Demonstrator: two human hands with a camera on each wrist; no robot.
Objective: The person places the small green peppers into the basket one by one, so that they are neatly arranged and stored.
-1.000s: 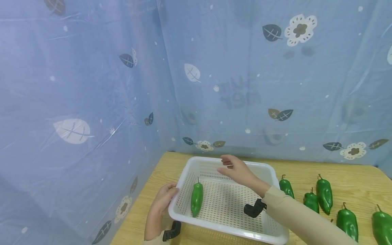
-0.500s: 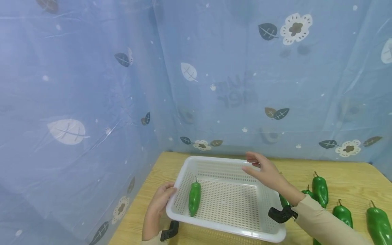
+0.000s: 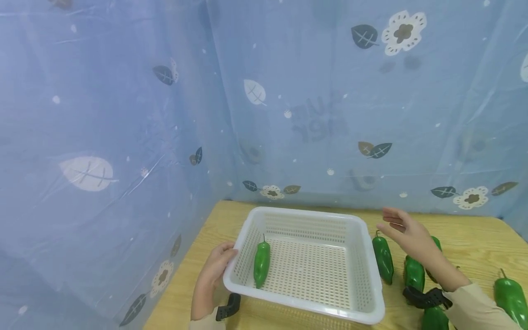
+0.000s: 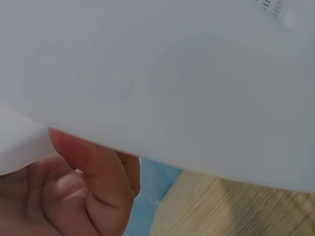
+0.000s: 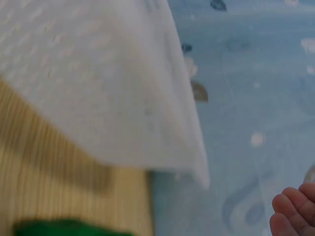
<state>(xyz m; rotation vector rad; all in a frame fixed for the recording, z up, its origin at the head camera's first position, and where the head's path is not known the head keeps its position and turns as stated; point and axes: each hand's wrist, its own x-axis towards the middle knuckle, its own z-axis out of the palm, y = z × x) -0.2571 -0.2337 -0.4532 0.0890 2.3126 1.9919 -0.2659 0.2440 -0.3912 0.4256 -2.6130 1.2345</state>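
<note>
Beige cloth nearest: left sleeve [image 3: 207,325] and right sleeve [image 3: 478,306], with a black wrist mount [image 3: 228,307] on the left arm and a similar one on the right. To the right, also near: bulging outer pepper [image 3: 511,299], cut by the picture's edge, and dark front pepper [image 3: 435,319], partly under the right arm.

Clamped on the left rim of a white basket [image 3: 305,308]: left hand [image 3: 215,265], thumb and bent fingers at the edge, probably to steady so light a container. In the left wrist view, one fingertip hidden behind smooth plastic. Rectangular form, rounded corners, thick plain rim, walls and floor pierced by small, regular slots.

Inside, along the left wall: single green pepper [image 3: 261,266], slender, waxy, stem pointing away; bare floor to its right.

Just outside the right wall, stems likewise pointing away, perhaps for easy picking up: side pepper [image 3: 383,259] and, partly covered by the right wrist, middle pepper [image 3: 414,271]. Behind the forearm, only in part visible: back pepper [image 3: 436,242].

Farther off, near the side pepper's stem: right hand [image 3: 406,231], empty, thumb apart from loosely bent fingers; height above the wood-grained table [image 3: 470,238] not clear. Farthest: creased blue curtain [image 3: 313,110], thin and slightly shiny, printed with leaves and flowers.
</note>
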